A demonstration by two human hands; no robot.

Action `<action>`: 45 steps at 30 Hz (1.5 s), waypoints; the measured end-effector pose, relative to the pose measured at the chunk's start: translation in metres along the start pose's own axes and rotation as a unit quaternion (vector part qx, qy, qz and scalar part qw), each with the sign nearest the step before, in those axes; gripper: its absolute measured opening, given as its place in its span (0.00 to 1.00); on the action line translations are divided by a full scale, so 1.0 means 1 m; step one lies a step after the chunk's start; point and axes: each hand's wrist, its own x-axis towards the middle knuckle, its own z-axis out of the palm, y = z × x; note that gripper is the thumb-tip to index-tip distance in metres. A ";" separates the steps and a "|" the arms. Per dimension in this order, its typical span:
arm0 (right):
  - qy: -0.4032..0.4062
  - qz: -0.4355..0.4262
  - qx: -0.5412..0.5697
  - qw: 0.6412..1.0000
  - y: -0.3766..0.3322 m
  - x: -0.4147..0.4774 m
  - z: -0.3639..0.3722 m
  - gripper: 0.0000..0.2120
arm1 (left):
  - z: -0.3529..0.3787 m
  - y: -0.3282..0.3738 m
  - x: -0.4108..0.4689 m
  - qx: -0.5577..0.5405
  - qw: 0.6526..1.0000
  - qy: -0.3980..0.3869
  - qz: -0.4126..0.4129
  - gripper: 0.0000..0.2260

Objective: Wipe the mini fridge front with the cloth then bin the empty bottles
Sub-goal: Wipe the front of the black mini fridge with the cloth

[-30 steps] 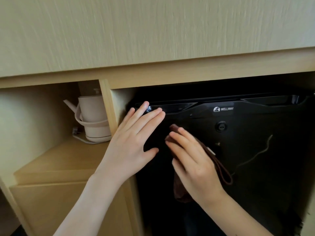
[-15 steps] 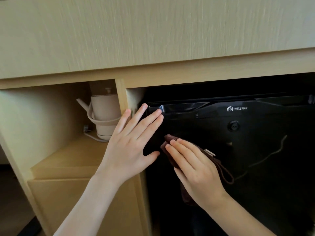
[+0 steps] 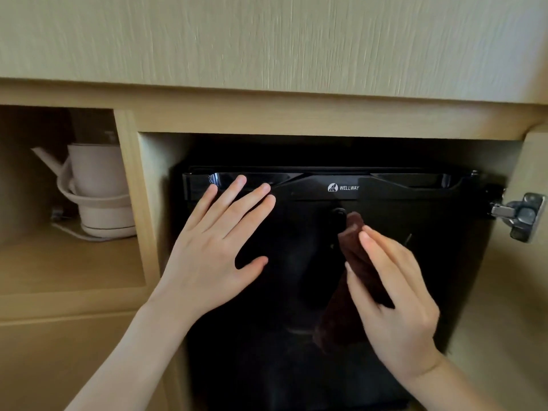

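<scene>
The black mini fridge (image 3: 439, 271) sits in a wooden cabinet niche, its glossy door facing me with a white logo near the top. My left hand (image 3: 213, 262) lies flat on the door's upper left, fingers straight and spread, fingertips at the top handle strip. My right hand (image 3: 397, 307) holds a dark brown cloth (image 3: 338, 318) between thumb and fingers and presses it against the middle of the door, just below the round lock. No bottles or bin appear in view.
A pale electric kettle (image 3: 98, 191) on its base stands in the open compartment to the left, behind a wooden divider (image 3: 133, 203). A metal door hinge (image 3: 522, 216) juts from the niche's right wall. A wooden panel spans overhead.
My right hand has slid the cloth rightward from the door's left part to its middle under the lock. My left hand stays flat on the upper left. The view has shifted right.
</scene>
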 end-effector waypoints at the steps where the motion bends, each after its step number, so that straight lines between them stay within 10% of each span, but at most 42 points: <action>1: 0.012 0.000 -0.008 1.000 0.008 0.002 -0.004 0.21 | 0.002 0.000 0.000 0.001 1.000 0.004 -0.001 0.36; 8: 0.025 0.084 -0.029 0.996 0.020 -0.005 0.025 0.24 | 0.007 -0.001 -0.001 -0.002 1.000 0.026 0.006 0.37; 27: -0.218 -0.039 -0.068 0.973 -0.008 -0.015 0.015 0.23 | 0.000 -0.001 0.000 -0.004 1.000 0.002 0.001 0.37; 45: -0.140 -0.014 -0.027 0.990 0.013 -0.004 0.020 0.24 | 0.010 0.002 -0.010 -0.022 0.998 0.052 -0.005 0.33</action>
